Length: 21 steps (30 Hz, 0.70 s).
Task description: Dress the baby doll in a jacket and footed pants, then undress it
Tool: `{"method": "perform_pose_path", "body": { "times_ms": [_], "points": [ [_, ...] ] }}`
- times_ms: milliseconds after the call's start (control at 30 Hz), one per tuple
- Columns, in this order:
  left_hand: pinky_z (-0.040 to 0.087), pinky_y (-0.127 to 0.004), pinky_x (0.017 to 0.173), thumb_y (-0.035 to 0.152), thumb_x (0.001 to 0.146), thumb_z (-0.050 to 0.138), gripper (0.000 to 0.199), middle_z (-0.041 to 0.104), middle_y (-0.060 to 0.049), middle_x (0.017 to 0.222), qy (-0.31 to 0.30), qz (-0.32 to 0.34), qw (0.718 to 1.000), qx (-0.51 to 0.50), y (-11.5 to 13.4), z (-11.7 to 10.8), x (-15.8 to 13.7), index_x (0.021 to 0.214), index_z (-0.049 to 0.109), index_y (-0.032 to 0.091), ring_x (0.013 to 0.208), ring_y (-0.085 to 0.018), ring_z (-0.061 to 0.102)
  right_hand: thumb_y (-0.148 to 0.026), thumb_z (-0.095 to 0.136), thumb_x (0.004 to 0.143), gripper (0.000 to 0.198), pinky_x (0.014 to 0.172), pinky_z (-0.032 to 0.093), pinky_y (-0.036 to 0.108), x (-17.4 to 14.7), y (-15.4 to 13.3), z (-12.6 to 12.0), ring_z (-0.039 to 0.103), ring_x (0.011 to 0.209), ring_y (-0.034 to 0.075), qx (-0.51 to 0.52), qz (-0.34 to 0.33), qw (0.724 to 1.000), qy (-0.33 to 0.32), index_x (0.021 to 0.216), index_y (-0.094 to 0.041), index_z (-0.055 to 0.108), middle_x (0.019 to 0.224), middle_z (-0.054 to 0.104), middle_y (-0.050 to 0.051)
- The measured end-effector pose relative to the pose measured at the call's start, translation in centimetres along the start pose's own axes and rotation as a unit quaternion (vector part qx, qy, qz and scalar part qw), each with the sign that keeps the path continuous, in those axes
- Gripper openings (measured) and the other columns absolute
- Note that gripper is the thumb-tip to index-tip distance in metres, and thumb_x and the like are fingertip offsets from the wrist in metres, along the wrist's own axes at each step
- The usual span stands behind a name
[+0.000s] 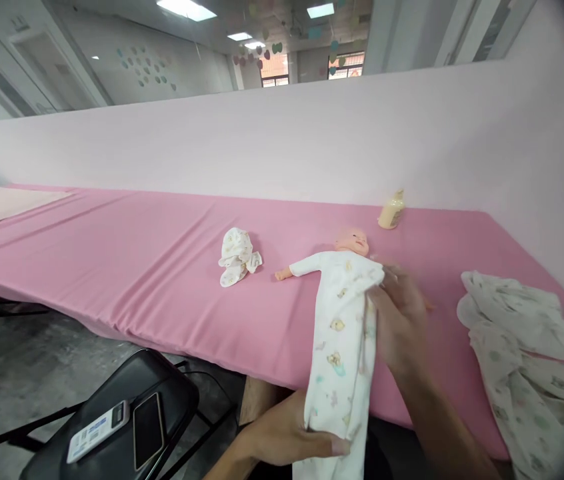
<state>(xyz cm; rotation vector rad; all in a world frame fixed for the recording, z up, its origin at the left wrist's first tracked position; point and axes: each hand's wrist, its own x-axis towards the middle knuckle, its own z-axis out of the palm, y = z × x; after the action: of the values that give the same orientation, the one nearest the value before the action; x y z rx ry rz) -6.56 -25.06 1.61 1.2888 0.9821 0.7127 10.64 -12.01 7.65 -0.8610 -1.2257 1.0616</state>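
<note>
Far left of my fingers, a black chair (127,407) stands below the table edge with a remote-like device (97,432) and a dark phone (148,430) lying side by side on its seat. On the pink table cover (112,267), well left of both hands, sits a small crumpled printed cloth (237,257).

My left hand (287,433) is low at the table's near edge, fingers closed in a pinch on the hem of the white printed garment (339,333), thumb on top. That garment is on the doll (347,250), which lies on its back just beyond my fingers, head away from me, one arm out to the left.

My right hand (399,317) is at the garment's right edge near the doll's chest, fingers curled into the fabric; motion blur keeps me from telling how firm the grasp is.

Judgement: the garment is being worked on the doll. To do it well I would keep the hem taut with the left pinch and move the fabric evenly from the right, so the doll does not slide.

Beyond the right fingers stands a pale yellow bottle (392,210); to their right lies a larger printed blanket (527,347).
</note>
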Motion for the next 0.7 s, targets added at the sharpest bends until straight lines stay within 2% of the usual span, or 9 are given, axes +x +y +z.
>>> {"method": "perform_pose_path", "body": {
  "times_ms": [100,167,233,333,400,500,567,600,700],
  "points": [
    [0.057,-0.036,0.095,0.042,0.087,0.069,0.046,0.069,-0.004,0.118,0.12,0.025,0.988,0.091,1.2,-1.3,-2.7,0.133,0.064,0.035,0.11,-0.025,0.066,-0.043,0.062,0.092,0.034,0.089,0.053,0.036,-0.2,1.3,1.2,0.063,0.105,0.021,-0.085,0.009,0.996,0.026,0.121,-0.025,0.058,0.118,0.065,0.007],
    [0.057,-0.034,0.091,0.036,0.089,0.068,0.032,0.066,-0.006,0.12,0.191,0.091,0.961,0.177,2.0,-2.8,-4.5,0.12,0.069,0.031,0.108,-0.024,0.064,-0.046,0.058,0.094,0.038,0.093,0.052,0.038,-1.1,2.2,1.8,0.063,0.106,0.022,-0.122,0.044,0.991,-0.022,0.125,-0.024,0.058,0.121,0.065,0.008],
    [0.057,-0.032,0.088,0.03,0.085,0.072,0.024,0.059,-0.008,0.127,0.262,0.181,0.913,0.253,2.7,-4.5,-5.6,0.109,0.071,0.028,0.111,-0.024,0.061,-0.047,0.056,0.096,0.041,0.098,0.051,0.04,-2.7,3.0,2.6,0.063,0.111,0.023,-0.139,0.068,0.983,-0.099,0.13,-0.024,0.058,0.125,0.064,0.008],
    [0.056,-0.038,0.098,0.03,0.074,0.083,0.061,0.045,-0.01,0.147,0.372,0.247,0.847,0.289,3.6,-7.1,-5.9,0.131,0.059,0.031,0.134,-0.031,0.049,-0.047,0.058,0.096,0.041,0.106,0.048,0.044,-5.6,3.7,3.9,0.059,0.119,0.024,-0.166,0.08,0.964,-0.19,0.132,-0.027,0.06,0.132,0.06,0.008],
    [0.053,-0.044,0.105,0.035,0.073,0.084,0.083,0.04,-0.012,0.154,0.375,0.229,0.863,0.248,3.7,-9.1,-5.6,0.146,0.046,0.031,0.142,-0.034,0.042,-0.046,0.058,0.096,0.039,0.109,0.046,0.044,-7.3,3.8,4.6,0.057,0.125,0.025,-0.177,0.087,0.961,-0.193,0.132,-0.031,0.06,0.136,0.058,0.006],
    [0.059,-0.042,0.093,0.043,0.082,0.075,0.059,0.061,-0.013,0.136,0.32,0.169,0.926,0.105,2.7,-12.5,-4.5,0.134,0.056,0.023,0.121,-0.032,0.062,-0.047,0.057,0.097,0.035,0.109,0.048,0.043,-9.4,3.9,4.9,0.057,0.126,0.026,-0.184,0.104,0.966,-0.151,0.129,-0.034,0.061,0.137,0.058,0.005],
    [0.06,-0.034,0.067,0.051,0.083,0.072,0.049,0.072,-0.01,0.099,0.357,0.142,0.923,0.012,1.7,-14.7,-3.6,0.117,0.063,0.017,0.085,-0.025,0.071,-0.048,0.056,0.096,0.034,0.107,0.051,0.042,-10.9,4.2,4.3,0.059,0.125,0.026,-0.19,0.115,0.969,-0.112,0.126,-0.034,0.062,0.136,0.059,0.005],
    [0.058,-0.03,0.061,0.052,0.082,0.073,0.051,0.072,-0.008,0.091,0.386,0.144,0.911,-0.022,1.4,-15.7,-3.0,0.117,0.061,0.017,0.077,-0.022,0.07,-0.048,0.056,0.096,0.033,0.107,0.051,0.041,-11.6,4.4,3.8,0.059,0.124,0.026,-0.192,0.118,0.97,-0.093,0.125,-0.033,0.063,0.136,0.06,0.005],
    [0.058,-0.028,0.069,0.048,0.087,0.069,0.06,0.067,-0.01,0.123,0.402,0.152,0.902,-0.05,1.3,-18.4,-0.8,0.138,0.047,0.024,0.094,-0.021,0.07,-0.05,0.057,0.095,0.033,0.107,0.052,0.039,-13.9,5.1,1.6,0.059,0.127,0.028,-0.189,0.129,0.972,-0.049,0.121,-0.032,0.067,0.133,0.064,0.006]
  ]
}}
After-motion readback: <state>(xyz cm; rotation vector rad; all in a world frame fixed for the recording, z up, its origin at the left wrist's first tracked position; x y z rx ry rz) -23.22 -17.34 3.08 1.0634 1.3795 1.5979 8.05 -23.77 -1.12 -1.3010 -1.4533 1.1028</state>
